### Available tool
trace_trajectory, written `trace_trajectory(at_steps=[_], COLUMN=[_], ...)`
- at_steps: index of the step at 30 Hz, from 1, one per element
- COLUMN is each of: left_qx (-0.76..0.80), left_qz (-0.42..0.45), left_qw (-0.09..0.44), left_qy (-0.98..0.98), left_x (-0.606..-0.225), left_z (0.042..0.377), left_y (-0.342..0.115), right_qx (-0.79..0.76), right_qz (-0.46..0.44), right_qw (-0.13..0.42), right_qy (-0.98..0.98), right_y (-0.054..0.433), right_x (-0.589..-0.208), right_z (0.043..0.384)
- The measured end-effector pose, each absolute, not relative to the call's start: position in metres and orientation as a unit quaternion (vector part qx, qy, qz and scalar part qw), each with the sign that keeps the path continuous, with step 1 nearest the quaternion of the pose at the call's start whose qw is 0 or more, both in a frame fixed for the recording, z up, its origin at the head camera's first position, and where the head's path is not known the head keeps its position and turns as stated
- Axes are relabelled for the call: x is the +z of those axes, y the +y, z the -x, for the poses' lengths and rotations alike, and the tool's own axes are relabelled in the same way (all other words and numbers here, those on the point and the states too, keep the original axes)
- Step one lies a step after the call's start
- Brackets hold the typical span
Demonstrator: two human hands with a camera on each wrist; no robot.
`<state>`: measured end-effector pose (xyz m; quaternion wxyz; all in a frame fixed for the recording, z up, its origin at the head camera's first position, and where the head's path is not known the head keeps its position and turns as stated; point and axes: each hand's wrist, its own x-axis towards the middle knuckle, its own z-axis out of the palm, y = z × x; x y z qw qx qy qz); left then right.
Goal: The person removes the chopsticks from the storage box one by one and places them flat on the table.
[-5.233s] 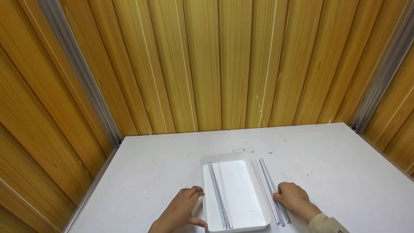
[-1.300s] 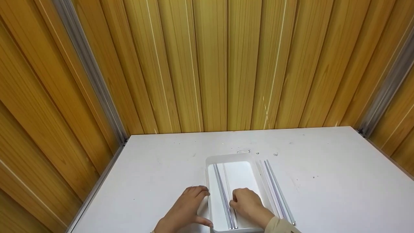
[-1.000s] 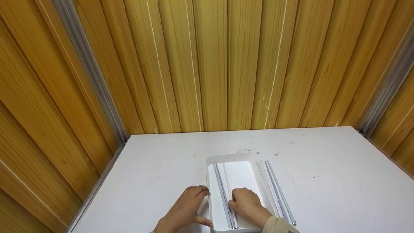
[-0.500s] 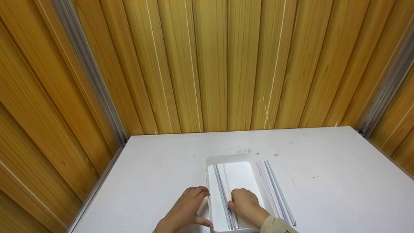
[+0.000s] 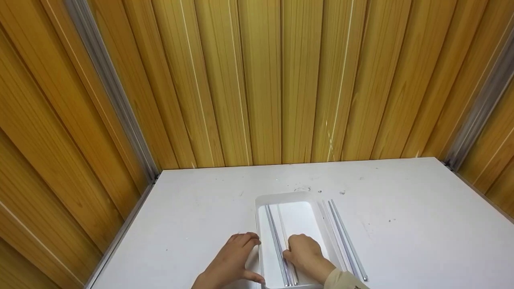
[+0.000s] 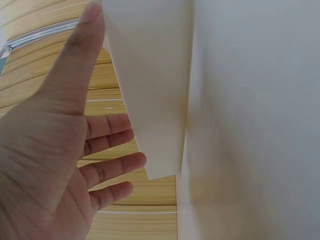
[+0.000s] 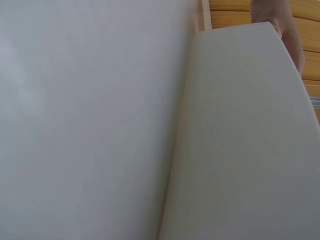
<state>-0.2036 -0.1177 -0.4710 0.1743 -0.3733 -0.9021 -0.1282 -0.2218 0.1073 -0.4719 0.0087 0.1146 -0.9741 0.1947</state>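
Tray (image 5: 283,198): on table (image 5: 200,200); best kept braced.
Left hand (image 5: 231,259): fingers extended, touching tray's left side.
Right hand (image 5: 304,253): curled, pinching pale stick (image 5: 282,222) inside tray.
Pale stick: just right of darker sticks (image 5: 276,241); best laid parallel.

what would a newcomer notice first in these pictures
Probably the yellow-brown wall, which fills most of the head view. Next, the white tray low in that view, with thin sticks inside and other sticks on the table just to its right. Then the left grip spread at the tray's left side and the right grip curled inside it.
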Motion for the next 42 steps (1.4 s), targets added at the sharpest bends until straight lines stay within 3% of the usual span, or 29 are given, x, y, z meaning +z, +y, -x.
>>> trace_trajectory(at_steps=[28, 42], left_qx=[-0.136, -0.124], left_qz=[0.357, 0.381], left_qw=[0.140, 0.169], left_qy=[-0.914, -0.900], left_x=[-0.470, -0.471], left_z=[0.203, 0.205], left_y=[-0.119, -0.120], right_qx=[0.210, 0.213], right_qz=[-0.115, -0.094], right_qw=[0.021, 0.014], right_qy=[-0.971, -0.972], right_y=[0.127, 0.146], right_x=[-0.456, -0.448], right_z=[0.219, 0.219])
